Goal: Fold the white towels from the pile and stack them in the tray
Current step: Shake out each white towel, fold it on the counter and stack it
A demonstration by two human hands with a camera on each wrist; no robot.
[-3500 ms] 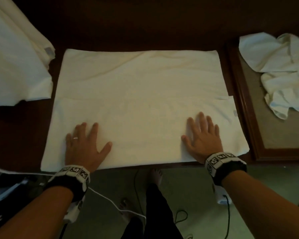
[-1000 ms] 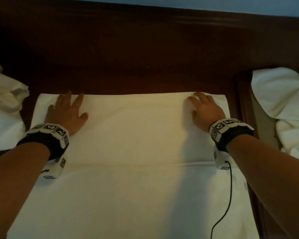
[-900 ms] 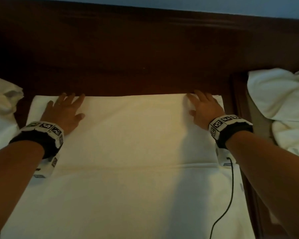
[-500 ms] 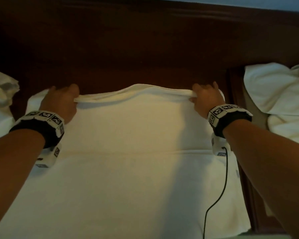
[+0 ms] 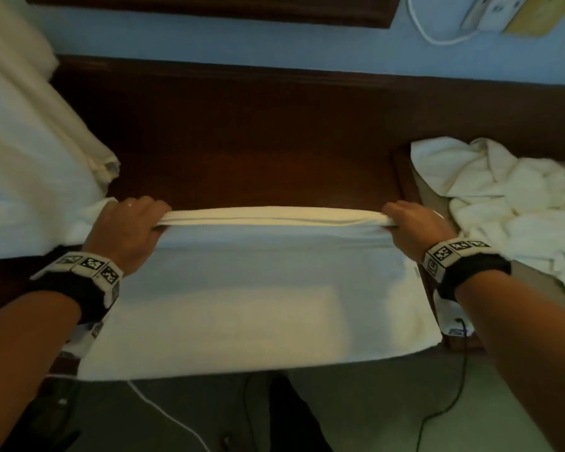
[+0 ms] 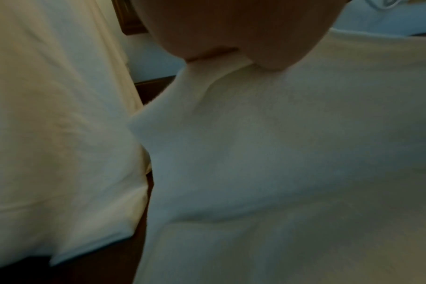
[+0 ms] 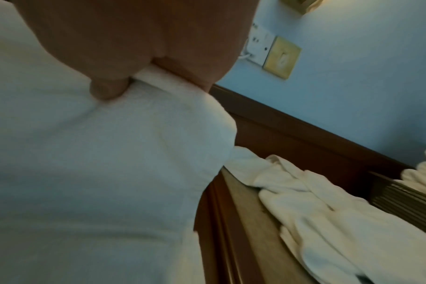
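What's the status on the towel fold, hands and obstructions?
Left hand and right hand each grip a far corner of the towel, far edge lifted off the table. Crumpled towels in the tray, beside the fold path.

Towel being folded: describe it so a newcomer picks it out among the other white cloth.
Start at the dark wooden table. The towel being folded lies flat across its near middle, between a white heap on the left and crumpled towels on the right. Only it has both hands lifting its far edge.
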